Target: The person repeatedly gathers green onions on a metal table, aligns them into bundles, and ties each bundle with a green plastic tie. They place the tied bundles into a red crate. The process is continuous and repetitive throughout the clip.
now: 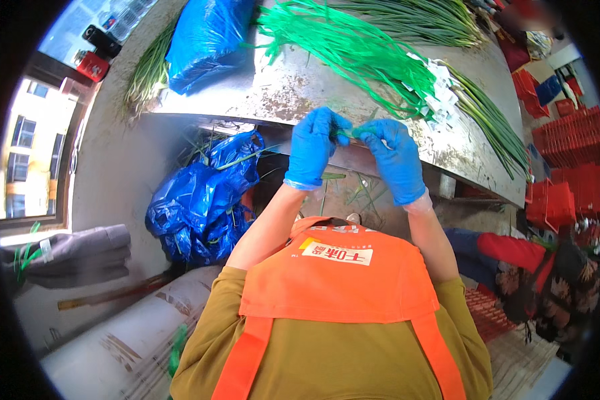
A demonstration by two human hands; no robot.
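Both my hands wear blue gloves and meet just over the near edge of the metal table (280,95). My left hand (316,145) and my right hand (394,155) pinch a short green piece (347,133) between them; whether it is a tie or a leaf I cannot tell. Beyond my hands a bundle of green plastic ties (350,50) with white tags (441,95) lies on the table. Long green onions (495,125) lie to the right of the tags, more green onions (420,22) at the back, and another bunch (150,70) at the left.
A blue plastic-wrapped package (207,45) stands on the table's left part. Below hangs a blue plastic bag (200,205) with leaf scraps. Red plastic crates (572,137) are stacked at the right. Another person (520,265) is close on my right. A window (35,150) is at the left.
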